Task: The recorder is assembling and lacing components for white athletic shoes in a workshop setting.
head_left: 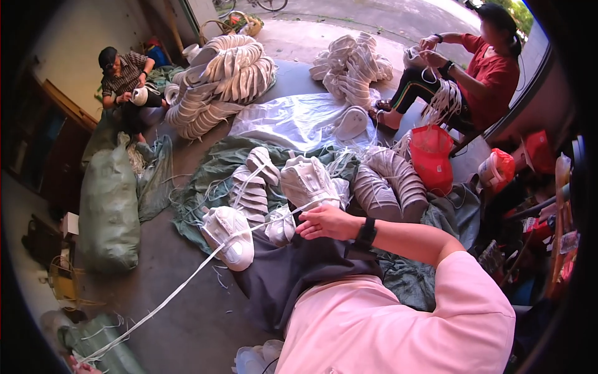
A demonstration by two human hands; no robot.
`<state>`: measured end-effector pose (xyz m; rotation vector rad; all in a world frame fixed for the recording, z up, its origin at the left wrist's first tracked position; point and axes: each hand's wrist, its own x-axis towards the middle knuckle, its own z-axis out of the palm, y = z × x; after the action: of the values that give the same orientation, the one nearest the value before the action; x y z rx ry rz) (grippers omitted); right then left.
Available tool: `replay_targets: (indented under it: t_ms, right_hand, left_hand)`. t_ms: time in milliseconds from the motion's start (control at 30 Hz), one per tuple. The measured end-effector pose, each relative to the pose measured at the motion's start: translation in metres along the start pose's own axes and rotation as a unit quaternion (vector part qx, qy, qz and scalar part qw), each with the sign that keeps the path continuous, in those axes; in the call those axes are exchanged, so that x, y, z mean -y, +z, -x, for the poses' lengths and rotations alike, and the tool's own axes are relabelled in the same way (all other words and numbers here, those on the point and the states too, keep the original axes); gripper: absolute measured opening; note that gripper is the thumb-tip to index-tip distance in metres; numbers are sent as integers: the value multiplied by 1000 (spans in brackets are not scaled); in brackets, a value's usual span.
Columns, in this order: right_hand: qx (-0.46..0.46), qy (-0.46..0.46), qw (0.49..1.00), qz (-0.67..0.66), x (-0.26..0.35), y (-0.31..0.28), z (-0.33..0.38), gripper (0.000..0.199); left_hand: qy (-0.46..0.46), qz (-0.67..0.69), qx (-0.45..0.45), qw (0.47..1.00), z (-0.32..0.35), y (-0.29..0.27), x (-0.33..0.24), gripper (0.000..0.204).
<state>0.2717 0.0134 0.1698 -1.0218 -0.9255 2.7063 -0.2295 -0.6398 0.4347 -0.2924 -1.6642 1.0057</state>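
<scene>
White shoelaces (176, 292) stretch in a long slanting line from the lower left, over a white sneaker (229, 238), up to my right hand (325, 222). My right hand's fingers are bent together at the laces, and short ends stick out past it. Only a few fingers of my left hand (86, 368) show at the lower left edge, closed on the other end of the laces. Just beyond my right hand is a larger white shoe (307, 181). A smaller white shoe piece (280, 225) lies between it and the near sneaker, by my dark-clothed lap (274, 274).
Nested stacks of white shoes stand ahead (249, 193), right (389, 187), and at the back (221, 81). A full green sack (109, 209) stands left. Two seated people handle shoes at the back left (124, 75) and right (492, 81). A red bin (431, 159) stands right.
</scene>
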Motion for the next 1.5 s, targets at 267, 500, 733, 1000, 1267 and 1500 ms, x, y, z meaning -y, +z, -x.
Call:
replay_targets:
  t_ms: [267,500,733,1000,1267,1500]
  right_hand:
    - [-56,17,994,-87,-26,22,-86,32]
    - [-110,-65,979,-156,-34,25,-106,26]
    - [-43,-130,970,-199,-27,33,-79,20]
    - [-98,-163,966,-178,-19,6,-40,20]
    - [-146,-178,970,-75,-22,3,-33,19]
    - [-182,-231,955,-32,-27,-5,-38,13]
  left_hand:
    - [156,-270,-50,949,5,1,-12,14]
    - [98,-225,-26,969,4,-3,-35,9]
    - [105,-310,26,945,41,82,-6,14]
    - [121,-238,138,954,15,62,-35,18]
    - [111,-209,8,972,12,49,-29,12]
    - [99,-169,-125,973,-2,12,-41,15]
